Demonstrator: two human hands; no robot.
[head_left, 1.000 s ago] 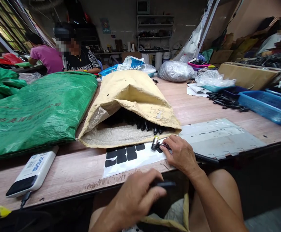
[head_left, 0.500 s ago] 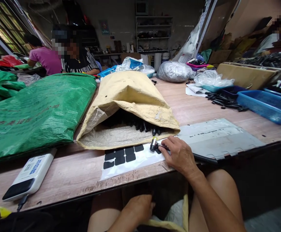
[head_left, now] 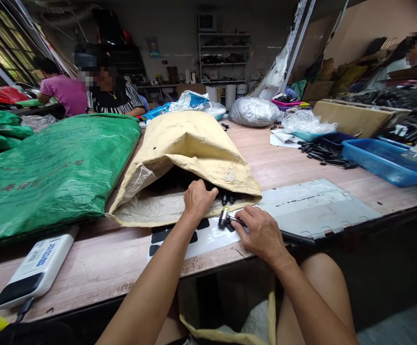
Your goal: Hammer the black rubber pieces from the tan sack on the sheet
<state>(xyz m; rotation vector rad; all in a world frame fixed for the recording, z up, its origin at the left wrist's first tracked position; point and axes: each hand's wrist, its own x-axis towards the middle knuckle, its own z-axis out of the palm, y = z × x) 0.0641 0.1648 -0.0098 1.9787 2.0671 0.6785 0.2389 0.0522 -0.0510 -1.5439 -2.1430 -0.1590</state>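
My left hand (head_left: 198, 199) is at the mouth of a yellow woven sack (head_left: 190, 132), its fingers curled down among black rod-like parts (head_left: 224, 197). What those fingers hold is hidden. My right hand (head_left: 260, 232) is closed round the shaft of a small mallet (head_left: 224, 218) with a metal head, one yellow face and one black face. The mallet lies low over a white sheet (head_left: 194, 250) bearing black rounded-square pads (head_left: 204, 224), just in front of the sack. Its black handle end sticks out to the right, past my palm.
A green sack (head_left: 61, 167) and a white power bank (head_left: 36, 268) with a cable are at left. A grey board (head_left: 316, 206), a blue tray (head_left: 388, 160) and loose black parts (head_left: 325, 155) lie at right. An open sack (head_left: 272, 306) stands between my knees. Other people sit across.
My left hand has come up from the sack between my knees to the mouth of the yellow sack on the table. My right hand keeps hold of the mallet in about the same place.
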